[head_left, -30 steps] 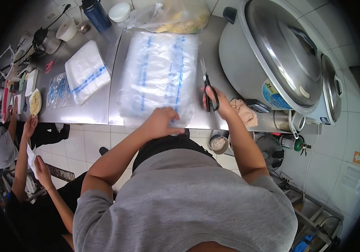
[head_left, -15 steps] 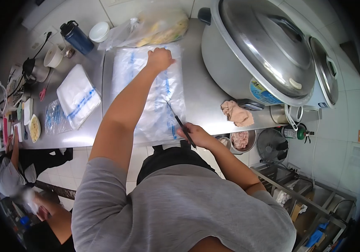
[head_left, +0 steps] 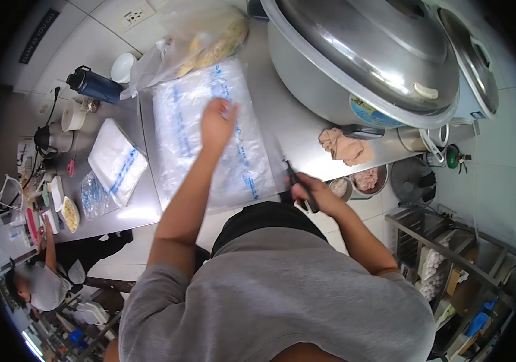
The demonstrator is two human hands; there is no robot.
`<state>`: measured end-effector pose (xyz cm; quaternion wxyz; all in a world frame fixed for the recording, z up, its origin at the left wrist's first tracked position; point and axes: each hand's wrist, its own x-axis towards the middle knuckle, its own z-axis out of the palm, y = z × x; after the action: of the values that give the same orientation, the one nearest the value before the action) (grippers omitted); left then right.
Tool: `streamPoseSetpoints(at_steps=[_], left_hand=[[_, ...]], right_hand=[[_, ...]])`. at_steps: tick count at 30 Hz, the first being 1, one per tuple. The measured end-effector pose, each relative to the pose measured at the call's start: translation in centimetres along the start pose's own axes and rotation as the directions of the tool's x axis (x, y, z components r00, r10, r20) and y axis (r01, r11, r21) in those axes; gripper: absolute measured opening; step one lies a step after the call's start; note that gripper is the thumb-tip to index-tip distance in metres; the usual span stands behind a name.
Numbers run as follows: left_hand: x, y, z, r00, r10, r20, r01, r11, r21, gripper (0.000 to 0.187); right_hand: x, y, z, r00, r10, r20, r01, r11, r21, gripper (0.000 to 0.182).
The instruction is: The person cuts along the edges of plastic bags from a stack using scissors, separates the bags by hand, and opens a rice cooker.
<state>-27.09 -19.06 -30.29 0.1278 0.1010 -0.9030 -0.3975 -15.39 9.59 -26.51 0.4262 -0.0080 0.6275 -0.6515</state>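
Note:
My right hand (head_left: 313,194) grips a pair of black-handled scissors (head_left: 294,175), their blurred blades pointing up and away, just right of the plastic bags. A flat stack of clear plastic bags with blue print (head_left: 179,145) lies on the steel table in front of me. Over its middle is my left hand (head_left: 217,123), fingers curled together; whatever they may hold is too small to make out. Beyond the stack sits a knotted clear bag with yellowish contents (head_left: 210,48).
A large lidded pot (head_left: 318,78) stands at the right, with a tan cloth (head_left: 345,146) before it. Left are a folded stack of white bags (head_left: 116,160), a blue bottle (head_left: 98,84) and red-handled scissors (head_left: 70,168). Bowls of minced meat (head_left: 366,179) sit below the table edge. Another person (head_left: 47,283) works far left.
My left hand has drawn back toward me from the far end of the bags. The scissors have moved right, off the bags. The view has shifted; a nearer person at lower left has mostly left view.

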Motion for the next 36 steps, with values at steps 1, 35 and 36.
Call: streamPoseSetpoints(at_steps=[1, 35, 36], left_hand=[[-2.1, 1.5, 0.5, 0.998, 0.038, 0.059, -0.041, 0.997, 0.062, 0.032], [2.3, -0.9, 1.9, 0.874, -0.416, 0.252, 0.464, 0.867, -0.182, 0.017], [2.2, -1.2, 1.9, 0.877, -0.405, 0.259, 0.457, 0.870, -0.186, 0.017]], right_hand=[[0.1, 0.6, -0.9, 1.000, -0.016, -0.011, 0.016, 1.000, -0.026, 0.041], [6.1, -0.8, -3.4, 0.981, -0.123, 0.147, 0.102, 0.985, 0.140, 0.043], [6.7, -1.4, -3.4, 0.976, -0.134, 0.170, 0.112, 0.985, 0.134, 0.044]])
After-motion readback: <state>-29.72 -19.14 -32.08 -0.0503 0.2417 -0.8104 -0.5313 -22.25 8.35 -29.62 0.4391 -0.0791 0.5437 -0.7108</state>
